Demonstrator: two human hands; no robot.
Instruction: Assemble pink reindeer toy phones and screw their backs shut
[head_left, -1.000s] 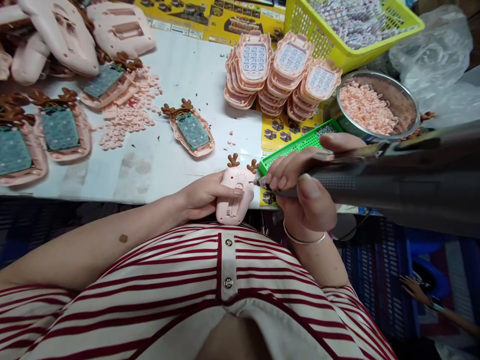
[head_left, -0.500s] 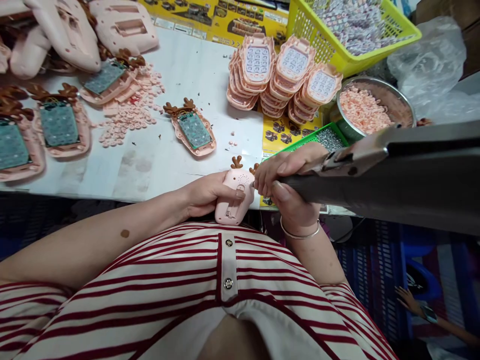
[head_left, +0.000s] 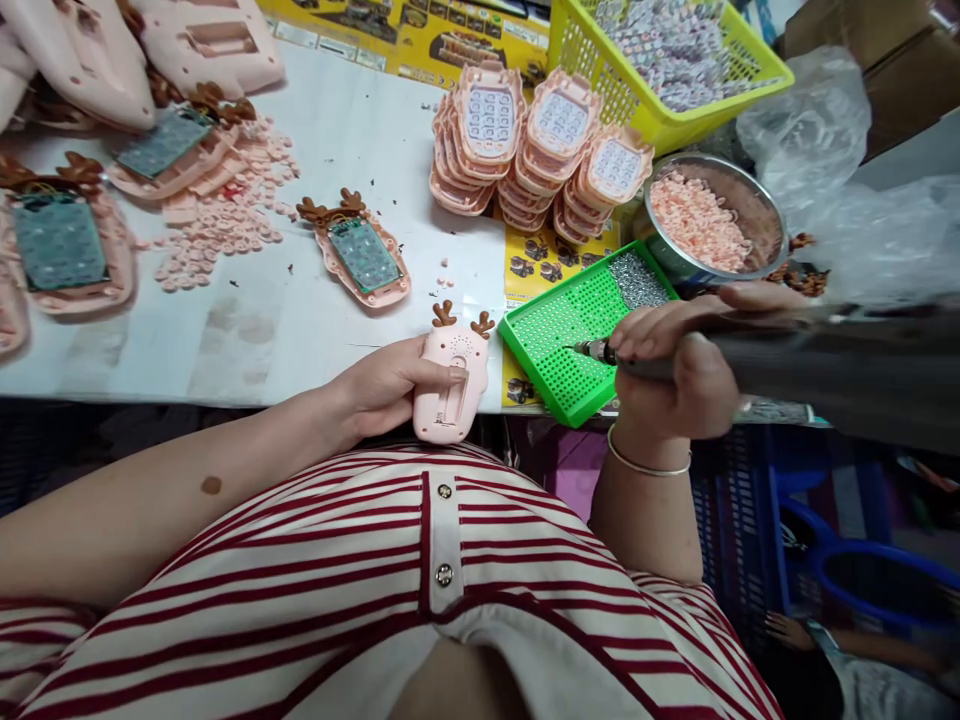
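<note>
My left hand [head_left: 397,385] grips a pink toy phone [head_left: 469,395] with brown antlers, back side up, its thumb across the battery slot. The phone rests close against the striped shirt at the table's edge. In my right hand [head_left: 675,360] is a dark electric screwdriver [head_left: 780,365], its fingers wrapped round the body. The bit points left over the green perforated tray [head_left: 559,345], and whether it touches the tray I cannot tell. Small metal screws [head_left: 637,278] are heaped at the tray's far right corner.
Stacked pink front shells with keypads [head_left: 491,115] stand behind the tray. A yellow basket [head_left: 660,125] and a metal bowl [head_left: 776,245] of pink parts are farther right. Open phone halves with green circuit boards [head_left: 365,255] and loose pink pieces [head_left: 225,220] lie leftward. Another person's hand [head_left: 789,630] shows lower right.
My right hand has carried the electric screwdriver from the phone's right side rightward to over the green tray. My left hand still holds the phone. The view has shifted somewhat.
</note>
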